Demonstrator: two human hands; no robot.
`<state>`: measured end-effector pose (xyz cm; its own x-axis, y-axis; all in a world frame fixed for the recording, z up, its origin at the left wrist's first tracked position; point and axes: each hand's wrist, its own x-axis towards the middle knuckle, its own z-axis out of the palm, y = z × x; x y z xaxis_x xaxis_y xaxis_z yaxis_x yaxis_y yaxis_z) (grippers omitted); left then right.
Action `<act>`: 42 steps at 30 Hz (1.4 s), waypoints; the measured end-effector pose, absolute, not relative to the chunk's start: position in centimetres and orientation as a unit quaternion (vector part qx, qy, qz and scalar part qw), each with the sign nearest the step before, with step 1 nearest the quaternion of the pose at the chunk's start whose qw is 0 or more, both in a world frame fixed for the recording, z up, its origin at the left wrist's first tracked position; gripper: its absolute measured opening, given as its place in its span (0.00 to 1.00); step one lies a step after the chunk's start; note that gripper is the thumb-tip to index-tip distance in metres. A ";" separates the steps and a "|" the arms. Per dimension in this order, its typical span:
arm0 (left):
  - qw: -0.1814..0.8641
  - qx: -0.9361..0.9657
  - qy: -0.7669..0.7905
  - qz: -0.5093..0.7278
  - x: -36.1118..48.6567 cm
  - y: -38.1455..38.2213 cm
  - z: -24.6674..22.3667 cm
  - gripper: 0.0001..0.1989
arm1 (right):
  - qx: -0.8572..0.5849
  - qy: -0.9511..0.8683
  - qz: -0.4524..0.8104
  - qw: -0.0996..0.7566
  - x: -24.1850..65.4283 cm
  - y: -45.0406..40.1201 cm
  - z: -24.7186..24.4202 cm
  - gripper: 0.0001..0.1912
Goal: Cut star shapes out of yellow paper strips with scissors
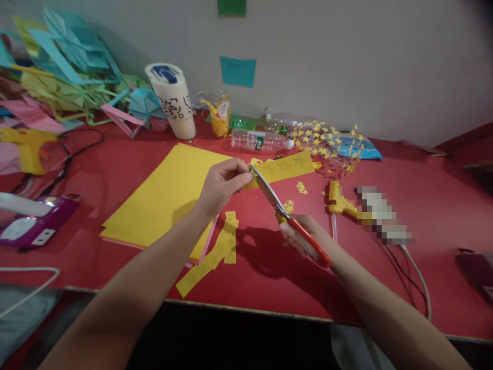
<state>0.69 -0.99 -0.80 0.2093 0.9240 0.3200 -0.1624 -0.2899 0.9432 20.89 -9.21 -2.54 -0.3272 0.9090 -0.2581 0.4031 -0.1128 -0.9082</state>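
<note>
Between thumb and forefinger, my left hand (pixel 223 186) pinches yellow paper at the tips of the scissors (pixel 269 191). My right hand (pixel 304 234) is closed around the scissors' red handles, blades pointing up and left. A yellow paper strip (pixel 287 165) with pencilled stars extends right from behind the blades; I cannot tell whether it is one piece with the pinched paper. More star-marked strips (pixel 217 252) lie below my left hand. Small cut yellow stars (pixel 301 187) lie in a cluster right of the scissors, with another partly hidden behind them.
Large yellow sheets (pixel 162 190) lie left on the red table (pixel 269 288). Clear bottles (pixel 258 141), a tumbler (pixel 175 103) and a star-covered clear plastic piece (pixel 323 141) stand along the back. Glue guns (pixel 341 200) with cords, a purple power strip (pixel 38 221) and folded paper shapes (pixel 77 67) flank the workspace.
</note>
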 end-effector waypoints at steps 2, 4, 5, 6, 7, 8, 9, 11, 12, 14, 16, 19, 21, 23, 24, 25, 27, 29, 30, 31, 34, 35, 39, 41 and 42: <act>0.503 0.593 0.321 0.541 0.7 -1.1 -0.7 0.06 | -0.529 -0.620 0.528 0.239 20.8 -9.2 -2.3 0.29; 0.505 0.591 0.319 0.542 0.8 -1.1 -0.6 0.06 | -0.533 -0.616 0.529 0.238 20.7 -9.3 -2.1 0.29; 0.506 0.591 0.318 0.542 0.8 -1.1 -0.6 0.06 | -0.535 -0.613 0.530 0.239 20.6 -9.3 -2.0 0.29; 0.507 0.590 0.318 0.542 0.8 -1.1 -0.6 0.06 | -0.536 -0.612 0.529 0.239 20.6 -9.3 -1.9 0.29; 0.507 0.590 0.318 0.542 0.8 -1.1 -0.6 0.06 | -0.537 -0.612 0.529 0.240 20.6 -9.4 -1.9 0.28; 0.507 0.591 0.318 0.541 0.8 -1.1 -0.6 0.06 | -0.539 -0.610 0.528 0.242 20.6 -9.4 -2.0 0.28; 0.506 0.591 0.319 0.541 0.8 -1.1 -0.6 0.06 | -0.540 -0.608 0.528 0.243 20.6 -9.4 -2.1 0.27; 0.505 0.592 0.318 0.541 0.7 -1.1 -0.7 0.06 | -0.541 -0.605 0.530 0.246 20.7 -9.4 -2.3 0.26; 0.504 0.593 0.317 0.542 0.7 -1.1 -0.7 0.06 | -0.541 -0.603 0.532 0.247 20.8 -9.3 -2.5 0.26; 0.504 0.594 0.316 0.542 0.7 -1.1 -0.7 0.06 | -0.538 -0.603 0.535 0.247 20.8 -9.3 -2.7 0.26; 0.504 0.593 0.316 0.543 0.7 -1.1 -0.8 0.06 | -0.533 -0.606 0.536 0.248 20.9 -9.3 -2.8 0.26; 0.504 0.592 0.316 0.544 0.7 -1.1 -0.8 0.05 | -0.526 -0.613 0.535 0.249 20.9 -9.3 -2.7 0.27; 0.504 0.591 0.314 0.545 0.7 -1.1 -0.7 0.05 | -0.523 -0.621 0.528 0.249 20.9 -9.3 -2.6 0.27; 0.505 0.590 0.312 0.547 0.8 -1.2 -0.7 0.06 | -0.517 -0.631 0.524 0.246 21.0 -9.3 -2.6 0.27; 0.505 0.590 0.311 0.548 0.8 -1.2 -0.7 0.06 | -0.515 -0.633 0.524 0.243 21.0 -9.3 -2.6 0.27; 0.506 0.589 0.310 0.548 0.8 -1.2 -0.7 0.06 | -0.513 -0.635 0.525 0.240 21.0 -9.3 -2.6 0.27; 0.507 0.589 0.309 0.548 0.8 -1.2 -0.7 0.06 | -0.512 -0.639 0.522 0.241 21.0 -9.3 -2.6 0.27; 0.508 0.590 0.307 0.547 0.8 -1.1 -0.7 0.06 | -0.509 -0.643 0.515 0.250 21.0 -9.3 -2.7 0.28; 0.510 0.590 0.307 0.546 0.8 -1.1 -0.7 0.06 | -0.507 -0.645 0.512 0.253 21.0 -9.3 -2.8 0.29; 0.510 0.590 0.307 0.545 0.8 -1.1 -0.6 0.06 | -0.506 -0.646 0.512 0.253 21.0 -9.3 -2.8 0.29; 0.511 0.590 0.309 0.543 0.8 -1.1 -0.6 0.06 | -0.512 -0.641 0.515 0.249 20.9 -9.4 -2.9 0.29; 0.510 0.591 0.311 0.542 0.8 -1.1 -0.6 0.06 | -0.515 -0.639 0.514 0.248 20.9 -9.4 -2.9 0.29; 0.500 0.598 0.323 0.537 0.8 -1.2 -0.5 0.06 | -0.523 -0.628 0.519 0.251 21.0 -9.3 -2.8 0.28; 0.498 0.600 0.325 0.536 0.8 -1.2 -0.6 0.06 | -0.527 -0.617 0.527 0.252 20.9 -9.3 -2.8 0.27; 0.498 0.598 0.327 0.536 0.8 -1.2 -0.6 0.06 | -0.530 -0.613 0.530 0.250 20.9 -9.2 -2.7 0.27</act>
